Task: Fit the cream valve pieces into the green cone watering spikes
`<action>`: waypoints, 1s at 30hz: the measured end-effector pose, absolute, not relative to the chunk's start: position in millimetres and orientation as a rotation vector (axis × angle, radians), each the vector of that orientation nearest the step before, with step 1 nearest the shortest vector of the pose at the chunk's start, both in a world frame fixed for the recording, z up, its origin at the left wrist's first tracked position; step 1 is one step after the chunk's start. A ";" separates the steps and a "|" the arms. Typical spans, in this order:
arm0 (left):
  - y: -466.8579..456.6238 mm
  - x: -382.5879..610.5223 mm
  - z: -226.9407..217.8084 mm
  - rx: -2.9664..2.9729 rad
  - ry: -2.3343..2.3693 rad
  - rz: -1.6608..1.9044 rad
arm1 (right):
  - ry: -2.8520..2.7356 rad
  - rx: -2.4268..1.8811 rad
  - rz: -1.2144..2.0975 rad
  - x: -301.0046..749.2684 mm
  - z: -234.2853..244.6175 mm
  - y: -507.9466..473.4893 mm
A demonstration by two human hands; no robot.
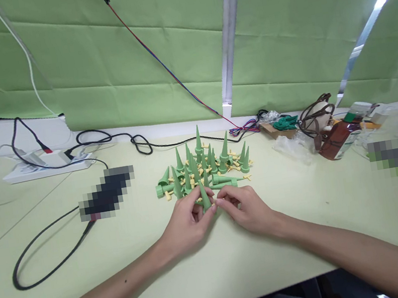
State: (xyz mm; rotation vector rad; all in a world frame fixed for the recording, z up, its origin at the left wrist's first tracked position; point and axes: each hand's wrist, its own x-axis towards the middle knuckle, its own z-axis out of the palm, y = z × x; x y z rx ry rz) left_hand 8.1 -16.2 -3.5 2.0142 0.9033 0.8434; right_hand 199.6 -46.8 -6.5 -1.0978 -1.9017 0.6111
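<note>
My left hand [192, 216] is closed around a green plastic watering spike [205, 197], whose pointed end is up and slightly tilted. Close beside it, my right hand [248, 206] is pinched at the spike's lower right side. A small pale bit shows by its fingertips, too small to name. Just beyond both hands lies a cluster of similar green spikes [224, 154], some upright and some on their sides. Small yellow valve-like pieces [168, 195] are mixed in among them.
A blurred black device [107, 192] with a looped cable lies at left, before a white power strip [48, 166]. At right are a brown bottle [341, 138], clear plastic wrap [292, 148] and a cardboard piece [277, 130]. The table's front edge runs below my arms.
</note>
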 end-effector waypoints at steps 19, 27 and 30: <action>-15.7 8.1 -3.7 2.066 0.886 0.816 | -1.988 -1.115 0.581 199.4 -5.2 -45.7; -15.4 6.7 -7.8 2.052 0.909 0.821 | -1.965 -1.115 0.570 200.1 -4.1 -45.5; -15.9 6.4 -7.0 2.064 0.916 0.820 | -1.950 -1.126 0.569 199.8 -3.4 -45.7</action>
